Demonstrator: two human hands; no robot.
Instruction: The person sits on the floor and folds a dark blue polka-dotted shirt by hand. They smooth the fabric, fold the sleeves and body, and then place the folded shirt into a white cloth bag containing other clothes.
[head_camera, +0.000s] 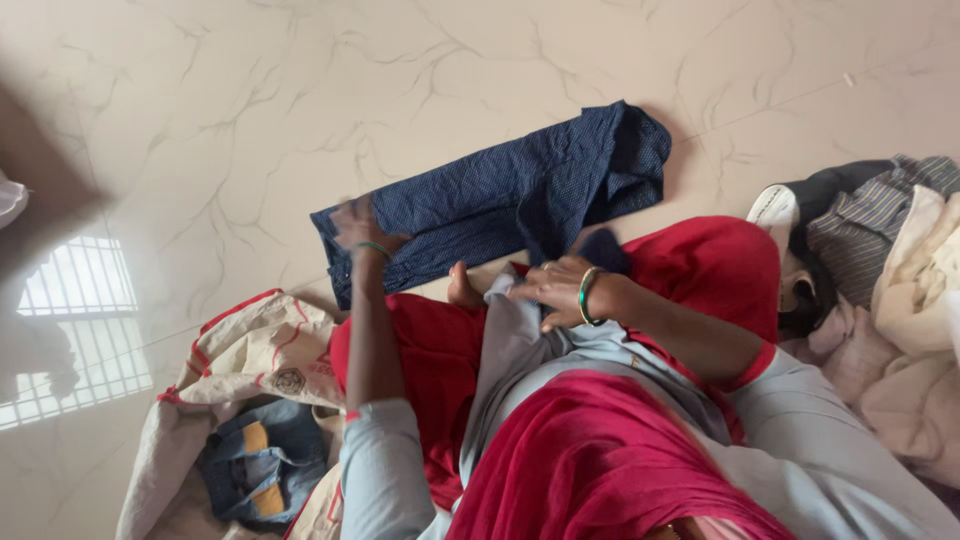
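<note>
Sitting on the pale marble-pattern floor, the person works a dark blue dotted garment, folded into a long strip and lying flat on the tiles just past the knees. Left hand, motion-blurred, rests on the garment's near left end, fingers seemingly spread flat, though the blur keeps that uncertain; a green bangle rings the wrist. Right hand, wearing a green-and-gold bangle, sits at the garment's near edge, fingers curled over cloth; whether its grip actually pinches the fabric cannot be told. A bare foot shows between the hands. Left: cream sack holding denim. Right: heaped clothes.
</note>
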